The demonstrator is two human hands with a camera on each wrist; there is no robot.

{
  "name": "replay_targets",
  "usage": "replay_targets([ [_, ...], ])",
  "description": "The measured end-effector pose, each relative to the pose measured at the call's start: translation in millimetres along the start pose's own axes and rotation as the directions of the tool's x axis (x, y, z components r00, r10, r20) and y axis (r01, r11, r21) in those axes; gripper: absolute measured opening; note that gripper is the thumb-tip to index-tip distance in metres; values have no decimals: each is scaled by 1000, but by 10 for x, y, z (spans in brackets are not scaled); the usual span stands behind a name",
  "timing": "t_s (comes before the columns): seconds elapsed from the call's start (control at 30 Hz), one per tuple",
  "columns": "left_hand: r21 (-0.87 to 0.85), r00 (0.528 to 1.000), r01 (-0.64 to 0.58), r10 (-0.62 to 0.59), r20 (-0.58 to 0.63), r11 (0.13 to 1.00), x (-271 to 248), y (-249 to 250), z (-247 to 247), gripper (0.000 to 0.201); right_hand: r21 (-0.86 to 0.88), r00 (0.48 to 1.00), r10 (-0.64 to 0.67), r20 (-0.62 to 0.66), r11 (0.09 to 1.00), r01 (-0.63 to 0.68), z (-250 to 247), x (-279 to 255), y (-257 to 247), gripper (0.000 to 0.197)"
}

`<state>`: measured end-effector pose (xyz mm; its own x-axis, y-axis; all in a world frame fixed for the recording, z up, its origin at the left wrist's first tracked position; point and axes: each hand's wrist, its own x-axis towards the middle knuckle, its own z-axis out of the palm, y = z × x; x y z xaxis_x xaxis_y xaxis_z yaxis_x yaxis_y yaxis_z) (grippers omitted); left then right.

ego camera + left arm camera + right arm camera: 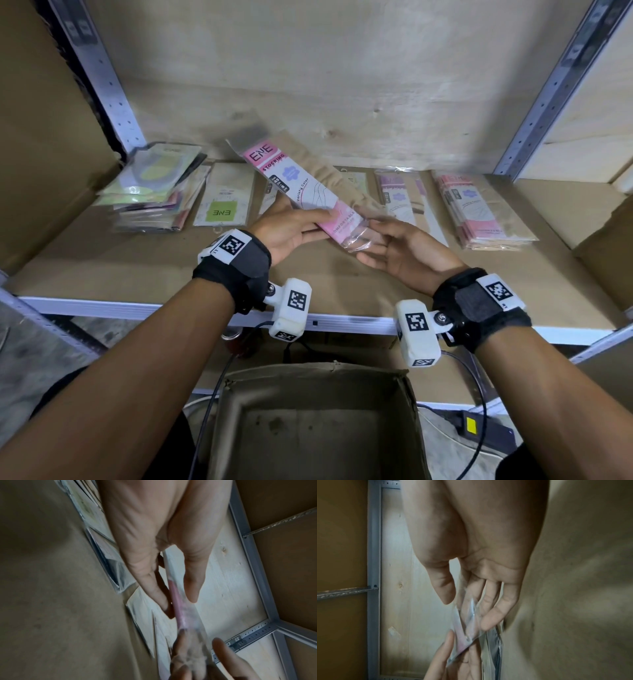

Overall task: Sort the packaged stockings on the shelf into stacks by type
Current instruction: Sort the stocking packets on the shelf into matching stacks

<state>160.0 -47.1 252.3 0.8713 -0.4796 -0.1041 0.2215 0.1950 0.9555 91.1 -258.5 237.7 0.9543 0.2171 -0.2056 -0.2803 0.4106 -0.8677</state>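
Note:
A long pink-and-white "ENE STOCKING" package (pixel 301 185) with beige stockings inside is held tilted above the shelf (pixel 137 274). My left hand (pixel 322 222) pinches its lower part, thumb on top and fingers beneath; in the left wrist view the package (pixel 175 595) runs edge-on between thumb and forefinger of that hand (pixel 178 601). My right hand (pixel 373 240) lies palm up with straight fingers under the clear bottom end. The right wrist view shows that end (pixel 467 622) across the fingers of the hand (pixel 465 615), thumb beside it.
On the shelf lie a mixed stack with green and yellow packs (pixel 154 192) at left, a flat pack with a green label (pixel 226 198), loose pink packs (pixel 404 198), and a tidy pink stack (pixel 479 209) at right. An open cardboard box (pixel 315 411) sits below.

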Motion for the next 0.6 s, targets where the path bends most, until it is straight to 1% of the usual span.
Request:
replay_targets([
  [0.1, -12, 999, -24, 23, -30, 1000, 20, -44, 8, 60, 45, 998, 0, 70, 999, -3, 17, -17, 0, 32],
  [0.17, -17, 998, -40, 39, -46, 999, 30, -62, 11, 57, 70, 997, 3, 80, 998, -9, 17, -13, -2, 32],
  [0.27, -5, 996, -74, 74, -44, 997, 46, -77, 13, 40, 56, 999, -9, 35, 998, 7, 6, 7, -17, 38],
  [0.33, 6, 994, -95, 95, -51, 995, 54, -84, 13, 34, 38, 1000, -23, -15, 999, 24, -3, 23, -26, 34],
  [0.4, 13, 992, -107, 108, -65, 994, 64, -95, 13, 34, 35, 998, -31, -47, 999, 32, -12, 25, -28, 28],
  [0.47, 21, 990, -117, 118, -76, 993, 72, -105, 12, 33, 53, 998, -32, -53, 998, 34, -19, 21, -19, 26],
  [0.53, 20, 988, -120, 121, -91, 993, 80, -108, 10, 33, 72, 999, -32, -37, 997, 34, -25, 13, -16, 28],
  [0.6, 19, 987, -120, 122, -107, 993, 88, -106, 10, 34, 83, 1000, -28, -10, 996, 29, -30, 8, -17, 24],
])
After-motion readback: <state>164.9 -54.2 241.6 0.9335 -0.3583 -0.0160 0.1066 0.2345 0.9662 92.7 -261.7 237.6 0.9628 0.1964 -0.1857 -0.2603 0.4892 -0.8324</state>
